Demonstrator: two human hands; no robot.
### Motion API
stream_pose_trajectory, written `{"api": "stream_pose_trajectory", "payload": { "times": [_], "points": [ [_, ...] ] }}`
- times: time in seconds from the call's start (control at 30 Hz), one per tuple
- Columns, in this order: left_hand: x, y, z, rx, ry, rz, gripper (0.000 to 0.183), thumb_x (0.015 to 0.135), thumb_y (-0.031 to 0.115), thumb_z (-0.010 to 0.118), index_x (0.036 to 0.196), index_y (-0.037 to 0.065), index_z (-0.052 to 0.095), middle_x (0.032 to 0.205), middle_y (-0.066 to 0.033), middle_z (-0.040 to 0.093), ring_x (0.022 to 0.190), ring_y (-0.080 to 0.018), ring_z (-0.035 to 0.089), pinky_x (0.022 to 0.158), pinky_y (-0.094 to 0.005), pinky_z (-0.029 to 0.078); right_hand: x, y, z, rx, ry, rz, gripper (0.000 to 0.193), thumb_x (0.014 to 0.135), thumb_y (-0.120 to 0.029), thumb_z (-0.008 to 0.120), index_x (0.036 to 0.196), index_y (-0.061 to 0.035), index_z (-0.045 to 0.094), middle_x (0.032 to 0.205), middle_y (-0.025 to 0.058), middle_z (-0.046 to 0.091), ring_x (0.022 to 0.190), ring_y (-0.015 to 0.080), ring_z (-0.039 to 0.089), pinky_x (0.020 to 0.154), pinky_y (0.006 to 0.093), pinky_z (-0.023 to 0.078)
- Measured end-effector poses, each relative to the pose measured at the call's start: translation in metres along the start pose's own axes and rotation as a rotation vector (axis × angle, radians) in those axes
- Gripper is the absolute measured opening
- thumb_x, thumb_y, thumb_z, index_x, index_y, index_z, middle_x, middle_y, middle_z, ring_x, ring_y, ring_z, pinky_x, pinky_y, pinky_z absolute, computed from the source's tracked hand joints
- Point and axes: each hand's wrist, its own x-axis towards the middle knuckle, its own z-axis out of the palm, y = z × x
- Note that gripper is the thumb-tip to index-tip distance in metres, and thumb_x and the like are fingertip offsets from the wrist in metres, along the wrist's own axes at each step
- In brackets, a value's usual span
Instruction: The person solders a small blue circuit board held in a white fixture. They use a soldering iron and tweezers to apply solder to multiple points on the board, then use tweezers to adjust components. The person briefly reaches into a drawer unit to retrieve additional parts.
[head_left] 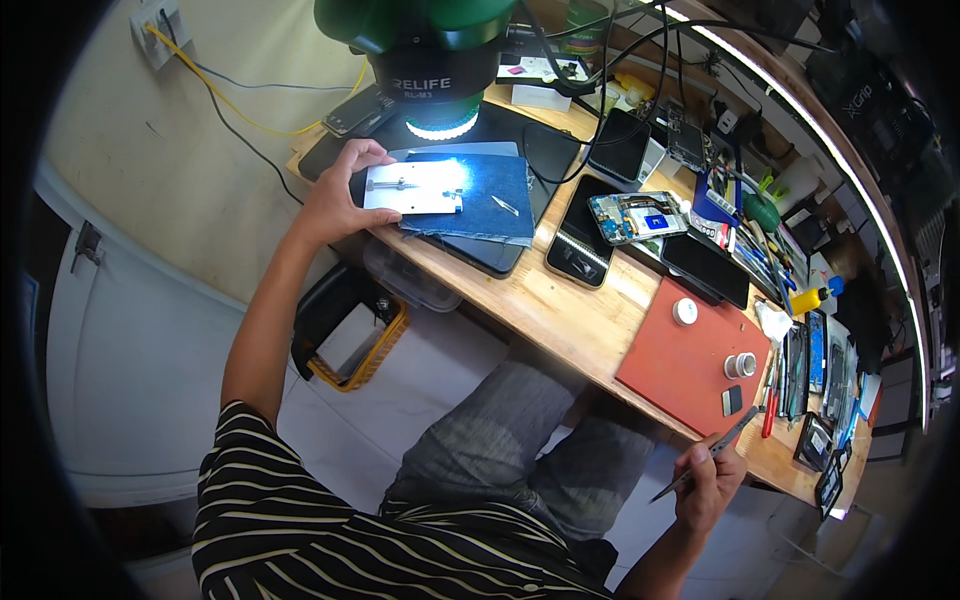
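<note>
My left hand grips the left side of a white clamp plate with a metal screw clamp on it, fingers at its far edge and thumb at its near edge. Bright light washes out whatever lies at the plate's right end. The plate rests on a blue denim cloth, and a small pointed blade lies on the cloth. Directly above is a green and black microscope with a lit ring. Off the table's front edge, my right hand pinches grey tweezers, their tip pointing down and left.
A red mat carries a white round container and a small jar. Between mat and cloth lie a dark phone and an opened phone. Tools and phone parts crowd the right side; cables hang overhead. A yellow basket stands below.
</note>
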Motion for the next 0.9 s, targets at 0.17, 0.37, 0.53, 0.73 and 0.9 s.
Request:
{"api": "stream_pose_trajectory", "payload": {
  "times": [0.17, 0.37, 0.53, 0.73, 0.9],
  "points": [
    [0.007, -0.002, -0.007, 0.034, -0.118, -0.013, 0.091, 0.065, 0.028, 0.091, 0.139, 0.01, 0.042, 0.13, -0.0133, 0.065, 0.127, -0.0319, 0.056, 0.108, -0.0383, 0.04, -0.013, -0.01, 0.006, -0.022, -0.002, -0.004, 0.034, 0.094, -0.024, 0.063, 0.071, 0.0002, 0.06, 0.05, 0.0019, 0.052, 0.038, 0.0057, 0.043, 0.038, 0.0197, 0.031],
    [-0.041, 0.014, 0.001, -0.013, 0.23, 0.078, 0.063, 0.079, 0.022, 0.083, 0.132, 0.005, 0.053, 0.123, -0.0129, 0.068, 0.12, -0.0259, 0.06, 0.105, -0.0365, 0.043, -0.034, -0.011, 0.003, -0.077, 0.005, -0.088, 0.038, 0.097, -0.025, 0.059, 0.068, -0.0011, 0.055, 0.052, 0.0026, 0.049, 0.04, 0.0066, 0.041, 0.04, 0.0214, 0.03],
    [-0.166, 0.011, 0.068, -0.446, 0.493, -0.228, 0.025, 0.092, 0.005, 0.067, 0.115, 0.001, 0.059, 0.092, -0.0059, 0.067, 0.081, -0.0107, 0.062, 0.081, -0.0262, 0.049, -0.05, -0.007, -0.002, -0.017, 0.133, -0.237, 0.041, 0.102, -0.023, 0.051, 0.065, -0.0046, 0.047, 0.06, 0.0073, 0.049, 0.048, 0.0107, 0.043, 0.045, 0.024, 0.034],
    [-0.299, 0.022, 0.185, -0.564, 0.026, -0.588, 0.024, 0.093, 0.006, 0.066, 0.115, -0.002, 0.06, 0.091, -0.0048, 0.068, 0.083, -0.0077, 0.06, 0.075, -0.0226, 0.048, -0.082, -0.009, -0.018, -0.005, 0.215, -0.149, 0.024, 0.103, -0.017, 0.052, 0.092, 0.0022, 0.063, 0.065, 0.0017, 0.051, 0.056, 0.0074, 0.046, 0.052, 0.0227, 0.037],
    [-0.299, 0.058, 0.183, -0.655, -0.196, -0.592, 0.043, 0.098, 0.025, 0.062, 0.13, -0.003, 0.055, 0.106, -0.0152, 0.069, 0.097, -0.0169, 0.064, 0.087, -0.0291, 0.049, -0.097, -0.017, -0.036, -0.078, 0.242, -0.108, 0.024, 0.099, -0.019, 0.063, 0.085, 0.0004, 0.067, 0.064, -0.0051, 0.05, 0.058, 0.002, 0.038, 0.052, 0.0214, 0.027]
  ]
}}
